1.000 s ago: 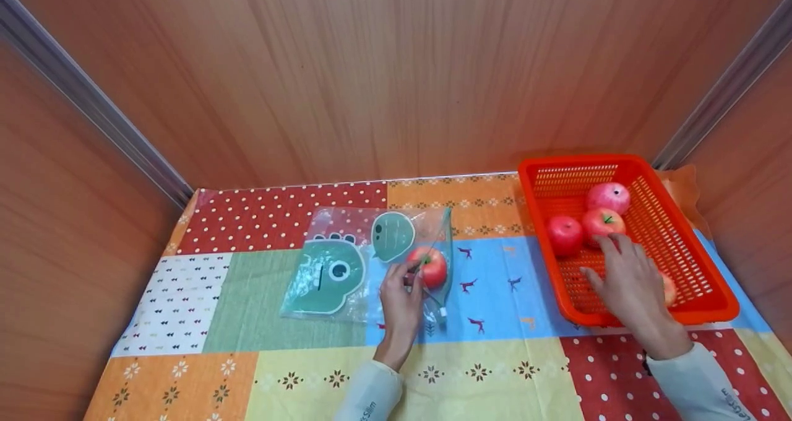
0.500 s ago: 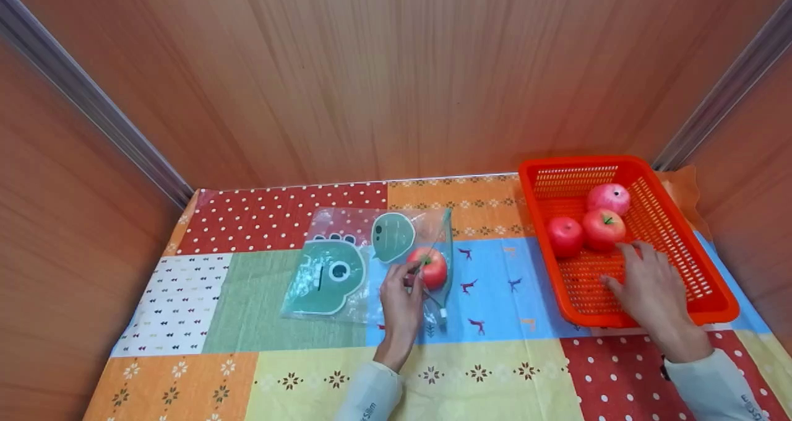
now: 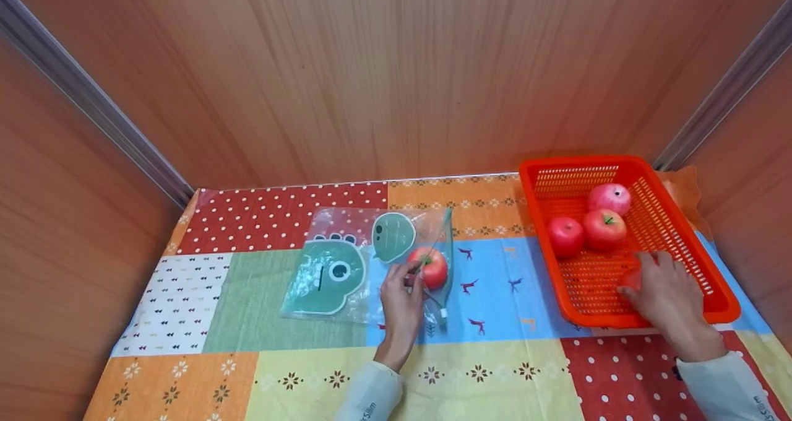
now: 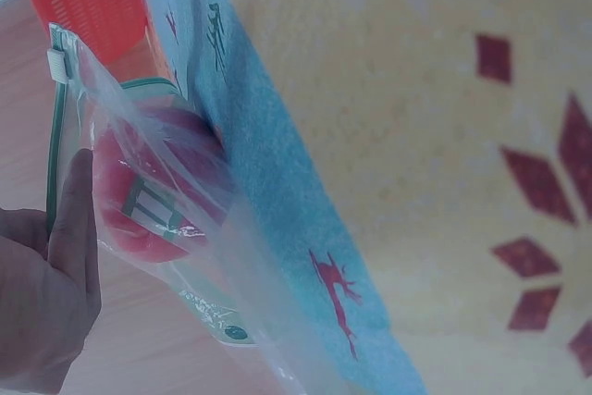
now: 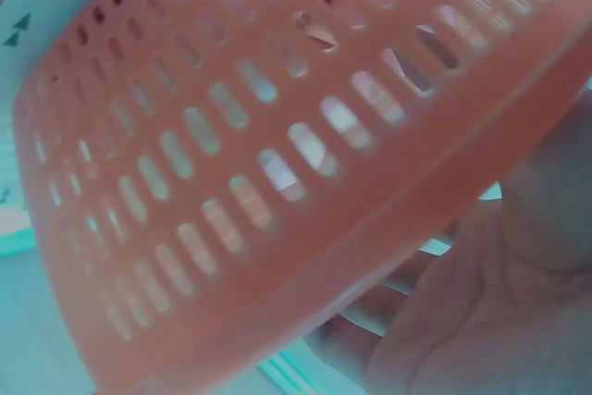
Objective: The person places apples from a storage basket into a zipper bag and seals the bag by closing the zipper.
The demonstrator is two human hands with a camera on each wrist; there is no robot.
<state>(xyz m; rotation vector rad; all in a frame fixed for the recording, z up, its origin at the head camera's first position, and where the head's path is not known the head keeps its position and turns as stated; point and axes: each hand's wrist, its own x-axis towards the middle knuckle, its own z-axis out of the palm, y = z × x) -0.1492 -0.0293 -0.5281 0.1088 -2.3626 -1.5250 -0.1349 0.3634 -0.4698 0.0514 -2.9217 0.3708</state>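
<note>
My left hand (image 3: 401,300) pinches the open edge of a clear zip bag (image 3: 377,306) with a green cartoon dinosaur print. Inside the bag, just past my fingertips, lies a red apple (image 3: 431,268). The left wrist view shows the zip edge and slider (image 4: 57,67) beside my fingers, and the apple (image 4: 148,187) through the film. Over the near right part of the red basket (image 3: 566,306), my right hand (image 3: 671,294) curls around another apple (image 3: 630,278), mostly covered by the hand. In the right wrist view the basket wall (image 5: 305,247) hides my fingertips.
Three more apples sit in the basket: one at its left side (image 3: 564,236), one in the middle (image 3: 604,229) and one farther back (image 3: 609,198). A patchwork cloth (image 3: 297,377) covers the table. Wooden panels (image 3: 396,80) stand at the back and both sides.
My right hand has shifted rightward and toward me inside the basket, away from the middle apple and onto the near right one. The left hand, the bag and its apple have stayed put.
</note>
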